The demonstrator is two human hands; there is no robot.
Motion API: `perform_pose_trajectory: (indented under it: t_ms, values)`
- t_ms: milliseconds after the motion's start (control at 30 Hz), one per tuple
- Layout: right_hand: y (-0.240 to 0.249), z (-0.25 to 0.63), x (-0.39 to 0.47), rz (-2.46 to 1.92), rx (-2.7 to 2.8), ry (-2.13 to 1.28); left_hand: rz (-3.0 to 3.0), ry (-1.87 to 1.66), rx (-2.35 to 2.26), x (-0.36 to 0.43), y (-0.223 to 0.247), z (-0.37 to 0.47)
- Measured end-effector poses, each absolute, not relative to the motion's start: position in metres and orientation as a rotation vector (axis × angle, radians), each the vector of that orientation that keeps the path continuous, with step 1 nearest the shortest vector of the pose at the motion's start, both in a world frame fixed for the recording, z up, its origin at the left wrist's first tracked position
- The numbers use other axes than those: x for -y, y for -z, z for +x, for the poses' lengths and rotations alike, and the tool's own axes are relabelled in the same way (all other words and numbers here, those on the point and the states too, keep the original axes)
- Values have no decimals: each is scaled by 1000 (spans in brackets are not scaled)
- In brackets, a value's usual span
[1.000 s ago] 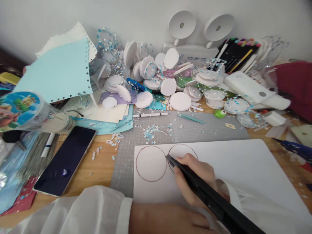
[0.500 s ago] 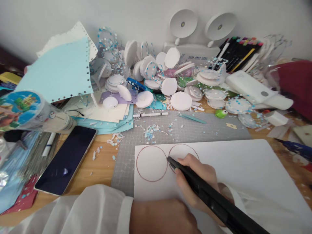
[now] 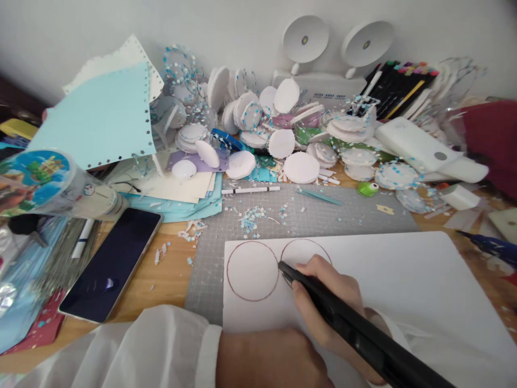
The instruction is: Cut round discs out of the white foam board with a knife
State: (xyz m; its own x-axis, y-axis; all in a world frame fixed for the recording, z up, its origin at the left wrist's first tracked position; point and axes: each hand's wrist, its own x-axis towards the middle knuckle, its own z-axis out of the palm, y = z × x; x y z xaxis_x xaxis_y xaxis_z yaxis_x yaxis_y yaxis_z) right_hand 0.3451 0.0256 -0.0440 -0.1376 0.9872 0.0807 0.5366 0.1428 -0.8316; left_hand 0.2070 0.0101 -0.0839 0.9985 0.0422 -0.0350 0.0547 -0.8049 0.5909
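My right hand [image 3: 329, 296] is closed around a long black pen-like tool [image 3: 347, 328]. Its narrow tip touches, or nearly touches, a white board [image 3: 404, 280] at the left edge of a drawn circle [image 3: 306, 241]. Part of that circle lies hidden behind the hand. To its left, a second brownish circle [image 3: 252, 299] shows whole, close beside the first. My left hand [image 3: 274, 358] rests low over the board's near part, just left of the right wrist; its fingers are out of sight. Under the board lies a grey cutting mat [image 3: 210, 269].
Several white discs [image 3: 301, 167] with blue star trims crowd the back, before a two-headed lamp [image 3: 306, 40]. A phone [image 3: 113, 264] and a clear cup [image 3: 81, 183] stand left. Tweezers [image 3: 319, 196], a white pen [image 3: 250, 189] and paper scraps [image 3: 252, 218] lie beyond the board.
The view has shifted very slightly. The tool's tip stays at almost the same place on the circle's left edge, and both hands keep their poses.
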Motion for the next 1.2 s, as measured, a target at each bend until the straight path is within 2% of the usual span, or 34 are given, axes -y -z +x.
perform_pose_trajectory:
  t_ms: [200,700,1200]
  values:
    - [46,356,-26,-1507,1539,-902,2461,8,-72,-10,83,204]
    - [43,351,-29,-1537,1629,-856,2410,-19,-81,-10,84,201]
    - [45,347,-29,-1543,1674,-1036,2408,-72,-75,-8,89,202]
